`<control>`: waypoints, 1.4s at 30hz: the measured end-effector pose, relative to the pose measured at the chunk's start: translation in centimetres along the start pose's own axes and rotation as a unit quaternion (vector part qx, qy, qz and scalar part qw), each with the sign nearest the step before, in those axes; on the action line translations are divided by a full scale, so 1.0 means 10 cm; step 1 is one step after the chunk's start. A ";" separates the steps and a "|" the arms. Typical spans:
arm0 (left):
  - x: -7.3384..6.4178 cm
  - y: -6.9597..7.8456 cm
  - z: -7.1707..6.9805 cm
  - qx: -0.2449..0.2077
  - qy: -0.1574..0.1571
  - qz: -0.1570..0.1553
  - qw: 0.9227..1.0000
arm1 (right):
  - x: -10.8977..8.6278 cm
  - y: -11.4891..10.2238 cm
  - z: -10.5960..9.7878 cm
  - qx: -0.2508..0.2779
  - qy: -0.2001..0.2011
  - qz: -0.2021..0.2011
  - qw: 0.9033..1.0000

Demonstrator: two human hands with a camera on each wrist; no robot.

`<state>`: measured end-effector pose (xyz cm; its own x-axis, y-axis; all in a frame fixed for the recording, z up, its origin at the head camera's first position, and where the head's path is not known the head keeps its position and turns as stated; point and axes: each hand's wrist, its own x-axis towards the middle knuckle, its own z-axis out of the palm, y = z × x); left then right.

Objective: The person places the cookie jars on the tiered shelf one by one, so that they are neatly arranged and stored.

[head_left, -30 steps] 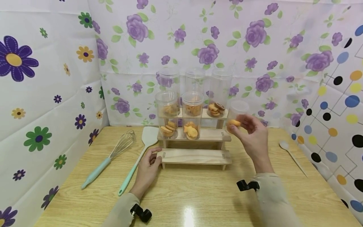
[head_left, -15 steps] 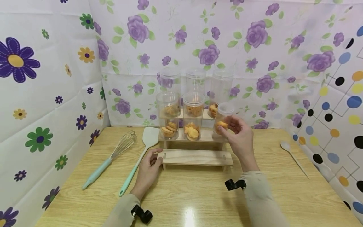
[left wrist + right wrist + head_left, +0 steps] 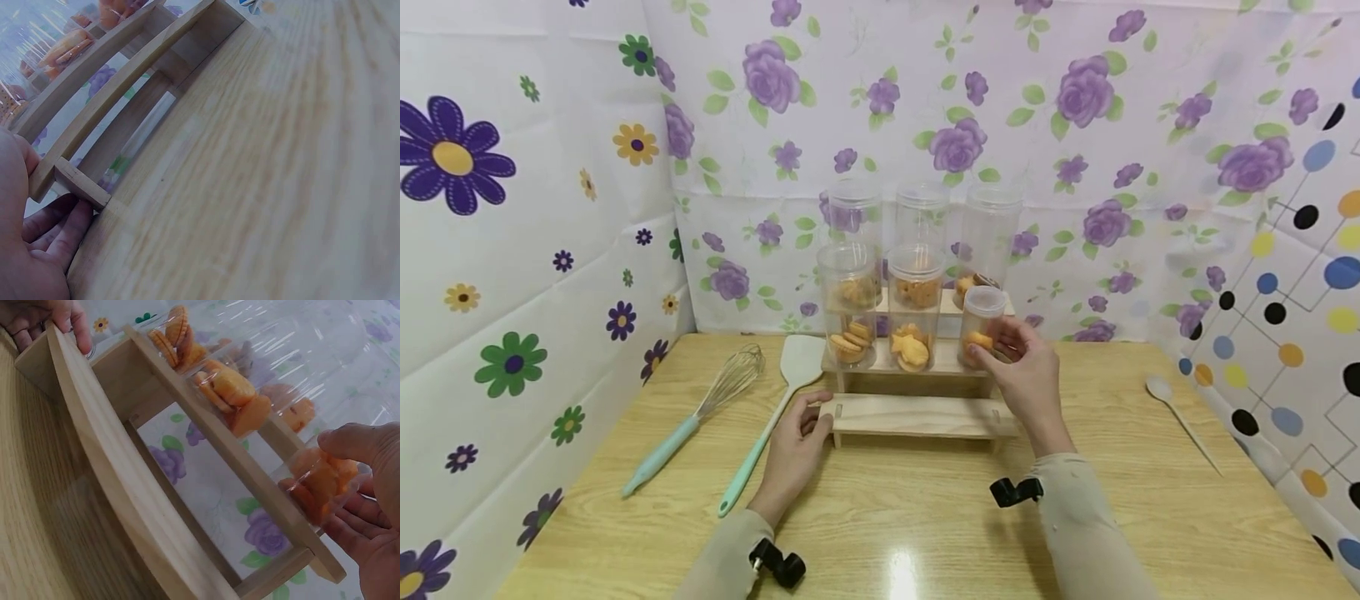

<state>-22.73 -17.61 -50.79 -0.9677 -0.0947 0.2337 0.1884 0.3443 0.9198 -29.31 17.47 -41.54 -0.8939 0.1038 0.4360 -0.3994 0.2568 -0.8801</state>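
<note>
My right hand holds a small clear plastic jar with orange cookies inside, thumb in front and fingers behind. The jar stands upright at the right end of the middle tier of a wooden three-tier rack. In the right wrist view the base of this jar is right at the tier's board. My left hand grips the left end of the rack's lowest tier. The left wrist view shows its fingers curled beside the short leg under that board.
Two taller cookie jars, one with sandwich cookies and one with fish-shaped cookies, share the middle tier. Several tall jars stand behind. A whisk and a white-headed spatula lie left, a spoon right.
My right hand has brought the small jar leftward and down from beside the rack onto the middle tier's right end. The left hand has stayed at the lowest tier.
</note>
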 end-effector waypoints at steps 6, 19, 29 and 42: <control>0.00 -0.01 -0.01 0.005 0.004 -0.002 1.000 | -0.01 0.07 0.01 0.010 -0.005 0.006 1.000; 0.00 -0.02 -0.01 0.006 0.005 -0.004 1.000 | -0.01 0.12 -0.01 -0.004 -0.019 -0.009 1.000; -0.02 0.01 -0.05 0.011 0.012 -0.007 1.000 | 0.00 0.08 -0.02 -0.045 -0.036 -0.011 0.998; 0.00 0.02 0.01 0.007 0.008 0.008 1.000 | -0.02 -0.11 -0.24 -0.119 -0.049 -0.058 0.990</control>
<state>-22.73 -17.47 -50.64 -0.9619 -0.1030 0.2533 0.2016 0.3589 0.9114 -28.24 19.50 -40.20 -0.8651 -0.0295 0.5008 -0.4511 0.4825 -0.7508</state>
